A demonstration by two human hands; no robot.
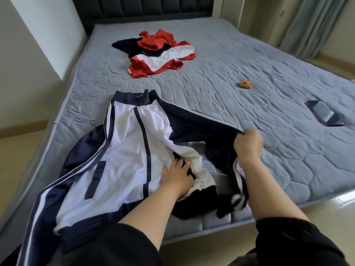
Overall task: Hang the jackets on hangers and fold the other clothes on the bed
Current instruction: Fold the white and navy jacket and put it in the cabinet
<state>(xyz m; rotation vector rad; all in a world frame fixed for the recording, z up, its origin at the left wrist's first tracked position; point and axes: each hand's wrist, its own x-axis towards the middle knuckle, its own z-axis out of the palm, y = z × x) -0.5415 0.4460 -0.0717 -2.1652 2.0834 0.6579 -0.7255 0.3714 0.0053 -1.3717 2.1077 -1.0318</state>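
A navy and white track jacket (124, 150) lies spread on the near left part of the bed (249, 73), its collar pointing away from me and its lower hem hanging over the bed's near edge. My left hand (177, 178) rests on the bunched white and navy cloth near the jacket's middle, its fingertips pushed into the folds. My right hand (247, 145) grips the navy right side of the jacket and holds it lifted off the mattress. A heap of red, white and navy clothes (155, 52) lies farther up the bed.
A dark phone (324, 115) lies on the right side of the mattress. A small orange and yellow object (245, 84) sits mid-bed. A dark padded headboard (153, 6) is at the far end, curtains (317, 25) at the right.
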